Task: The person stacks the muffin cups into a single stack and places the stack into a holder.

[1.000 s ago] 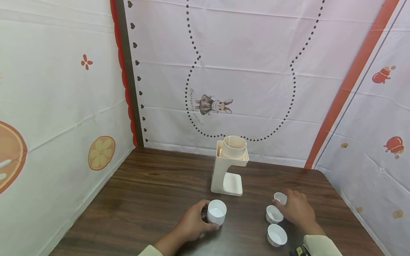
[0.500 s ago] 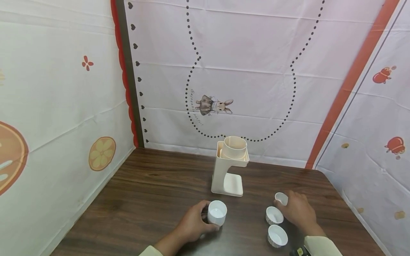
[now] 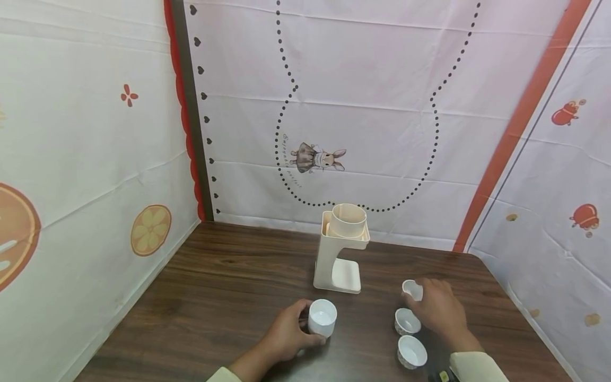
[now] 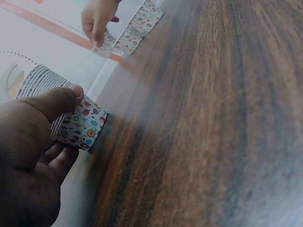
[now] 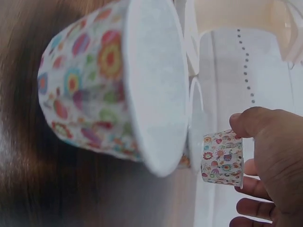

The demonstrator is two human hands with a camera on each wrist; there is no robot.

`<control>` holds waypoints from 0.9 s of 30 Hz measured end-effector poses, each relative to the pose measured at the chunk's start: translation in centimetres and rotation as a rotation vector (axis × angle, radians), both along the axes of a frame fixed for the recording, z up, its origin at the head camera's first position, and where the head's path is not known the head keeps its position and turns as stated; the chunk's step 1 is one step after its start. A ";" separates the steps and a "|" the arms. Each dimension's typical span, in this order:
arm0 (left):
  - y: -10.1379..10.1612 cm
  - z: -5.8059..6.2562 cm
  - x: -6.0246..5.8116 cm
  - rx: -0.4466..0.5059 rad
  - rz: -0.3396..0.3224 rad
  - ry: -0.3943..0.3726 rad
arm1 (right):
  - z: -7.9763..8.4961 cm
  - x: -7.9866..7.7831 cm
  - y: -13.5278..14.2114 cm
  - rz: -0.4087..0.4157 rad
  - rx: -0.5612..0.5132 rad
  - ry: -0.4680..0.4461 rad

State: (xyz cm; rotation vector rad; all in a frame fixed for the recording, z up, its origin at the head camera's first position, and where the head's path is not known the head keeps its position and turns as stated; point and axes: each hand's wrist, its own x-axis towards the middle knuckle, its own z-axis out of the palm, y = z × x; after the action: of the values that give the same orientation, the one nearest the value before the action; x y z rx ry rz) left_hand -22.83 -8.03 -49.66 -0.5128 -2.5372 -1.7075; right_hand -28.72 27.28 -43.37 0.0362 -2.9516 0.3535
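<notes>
My left hand [image 3: 288, 331] grips a stack of nested paper cups [image 4: 80, 125], small and white inside with a colourful flower print outside, thumb on one side and fingers on the other. In the head view only the top cup's white inside and plain side show. At the right, my right hand [image 3: 441, 310] holds a single paper cup [image 5: 221, 158] of the same print between thumb and fingers. Two more such cups stand upright in a row towards me, a middle cup [image 3: 407, 322] and a front cup [image 3: 412, 352], both just left of the right forearm.
A cream-coloured stand [image 3: 326, 260] with a round tube [image 3: 349, 220] on top and a flat square base rises at the back middle of the dark wooden table [image 3: 229, 270]. Printed cloth walls [image 3: 363, 69] close off the back and both sides.
My right hand has shifted slightly left and away from me with its cup. The left hand and its stack have stayed in place.
</notes>
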 end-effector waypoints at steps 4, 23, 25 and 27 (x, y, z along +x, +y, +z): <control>0.0 0.1 0.0 -0.001 0.000 -0.002 | 0.8 0.5 -0.7 0.018 -0.008 0.023; 0.0 0.0 0.0 -0.010 0.002 0.000 | 2.2 1.9 -4.3 0.154 0.003 0.150; 0.0 0.0 0.0 -0.008 0.001 -0.002 | 2.3 2.0 -4.5 0.165 0.004 0.163; 0.0 -0.1 0.0 -0.002 -0.003 -0.005 | 2.3 2.1 -4.7 0.173 0.006 0.174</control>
State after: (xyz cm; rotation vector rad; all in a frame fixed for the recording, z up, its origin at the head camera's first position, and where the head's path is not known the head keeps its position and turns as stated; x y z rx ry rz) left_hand -22.83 -8.03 -49.71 -0.5131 -2.5424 -1.7099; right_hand -26.58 22.54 -41.04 0.3092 -2.7831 0.3451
